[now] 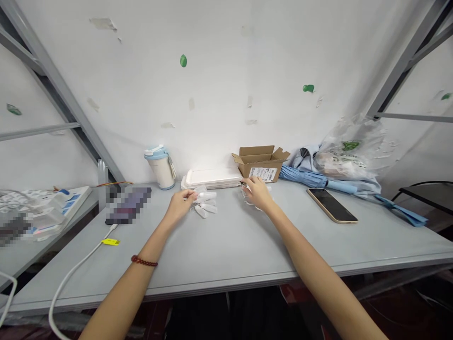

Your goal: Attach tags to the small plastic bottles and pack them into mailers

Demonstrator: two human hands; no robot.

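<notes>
My left hand is at the near-left side of a small pile of clear and white plastic pieces, thumb and fingers pinched at one of them. These pieces look like small tubes or caps; their exact kind is too small to tell. Farther right, my right hand reaches down over a second cluster of white, thin, cord-like pieces. Its fingers are curled, and the hand hides most of that cluster and whatever the fingertips grip.
Behind the hands lie stacked white trays or lids and an opened cardboard box. A tumbler stands left, near a blurred dark device on a white cable. A phone, blue umbrella and plastic bag are right.
</notes>
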